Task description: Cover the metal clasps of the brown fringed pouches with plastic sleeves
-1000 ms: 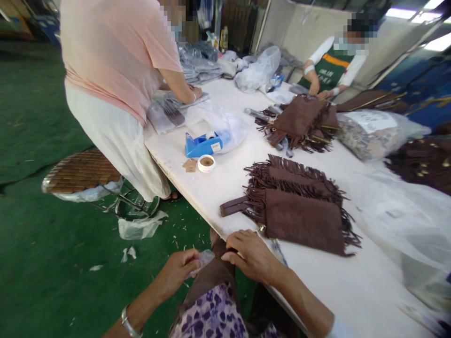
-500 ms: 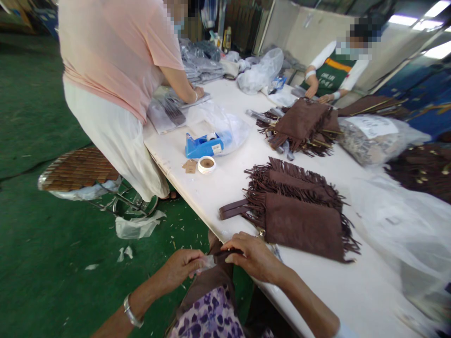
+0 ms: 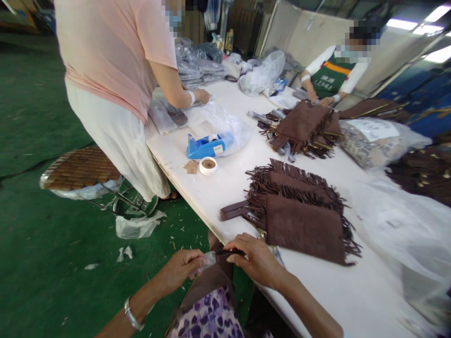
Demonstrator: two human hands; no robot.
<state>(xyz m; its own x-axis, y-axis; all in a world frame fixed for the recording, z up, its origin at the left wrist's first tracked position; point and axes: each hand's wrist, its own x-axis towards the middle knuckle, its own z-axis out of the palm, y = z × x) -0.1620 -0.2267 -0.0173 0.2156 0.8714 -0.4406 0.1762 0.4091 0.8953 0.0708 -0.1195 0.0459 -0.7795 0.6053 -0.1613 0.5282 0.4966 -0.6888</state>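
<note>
Above my lap, my left hand [image 3: 181,270] pinches a small piece of clear plastic [image 3: 209,258]. The plastic meets the end of a dark brown strap [image 3: 222,255], and whether it wraps round the strap I cannot tell. My right hand [image 3: 257,258] grips that strap between thumb and fingers by the table edge. Just beyond it lies a flat brown fringed bag [image 3: 305,227] with a wrist loop [image 3: 234,210] sticking out to the left. A second brown fringed bag [image 3: 299,185] lies behind it, partly covered.
On the white table [image 3: 186,183] stand a blue tape dispenser [image 3: 204,146] and a tape roll [image 3: 208,165] beside brown tags [image 3: 191,166]. More fringed bags [image 3: 303,119] are piled farther back. Two co-workers stand at the table. A round woven stool [image 3: 81,166] is at the left.
The co-worker at the left has moved a hand slightly right across the plastic-wrapped goods. My own hands keep their hold on the plastic and the strap, almost still.
</note>
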